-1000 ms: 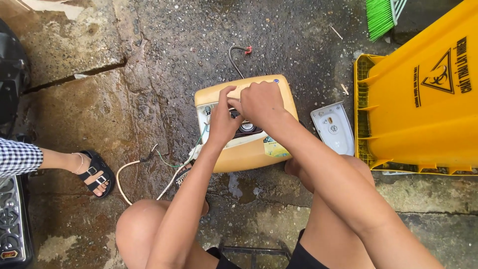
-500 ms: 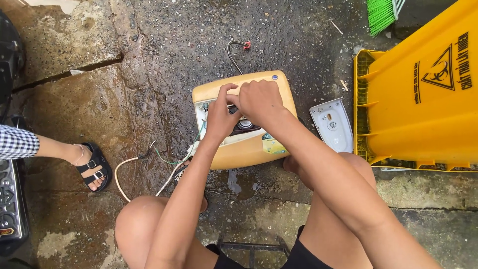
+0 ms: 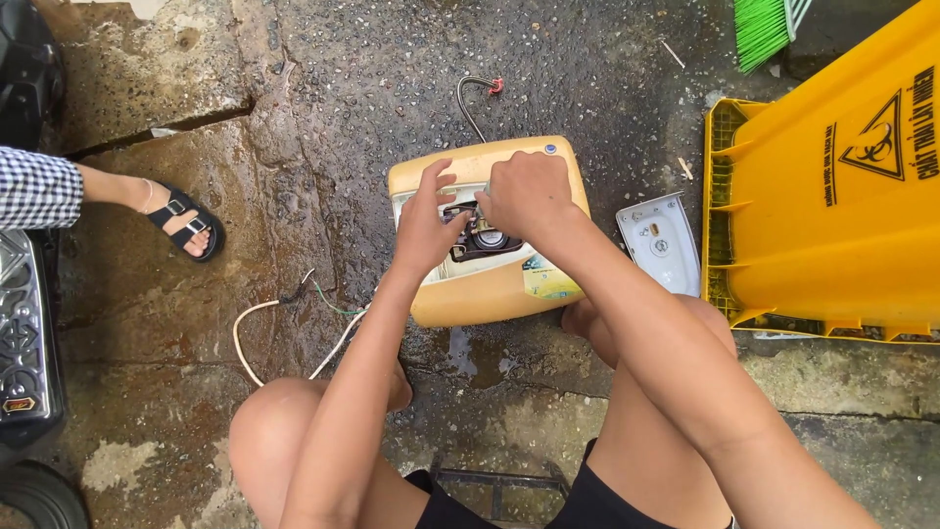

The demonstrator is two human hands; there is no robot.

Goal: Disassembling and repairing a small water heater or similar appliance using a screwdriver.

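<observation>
Head view: your left hand (image 3: 428, 227) and right hand (image 3: 526, 196) pinch parts inside the opened yellow appliance (image 3: 490, 235); what they hold is hidden. On wet ground (image 3: 323, 127), its loose wires (image 3: 294, 323) could snag or short, I judge.

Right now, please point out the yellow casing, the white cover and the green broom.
yellow casing (image 3: 490, 299), head view, lower front face.
white cover (image 3: 659, 240), head view, its middle.
green broom (image 3: 759, 29), head view, bristles.
</observation>
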